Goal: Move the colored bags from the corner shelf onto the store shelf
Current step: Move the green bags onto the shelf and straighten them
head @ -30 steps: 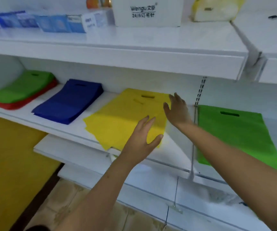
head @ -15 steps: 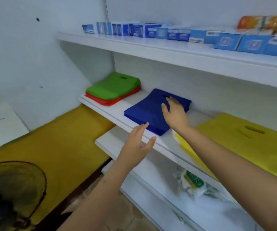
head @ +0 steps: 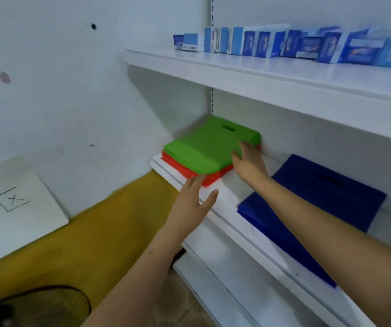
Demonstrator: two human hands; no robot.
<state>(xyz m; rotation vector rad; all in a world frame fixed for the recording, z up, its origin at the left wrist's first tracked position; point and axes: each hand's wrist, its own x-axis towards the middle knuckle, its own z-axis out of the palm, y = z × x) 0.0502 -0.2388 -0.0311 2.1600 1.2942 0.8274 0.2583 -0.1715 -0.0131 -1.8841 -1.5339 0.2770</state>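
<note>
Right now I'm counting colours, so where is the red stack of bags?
In the head view the red stack lies at the left end of the middle shelf, directly under the green stack, left of the blue bags.

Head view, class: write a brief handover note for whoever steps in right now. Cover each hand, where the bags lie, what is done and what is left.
Left hand: open, fingertips at the front edge of the red bags, holding nothing.
Right hand: open, resting against the right side of the green bags.
Bags: green stack lies on the red stack in the corner of the shelf; blue bags lie to their right.
Done: nothing lifted yet.
Left: grip the green and red stack, then carry it across.
</note>
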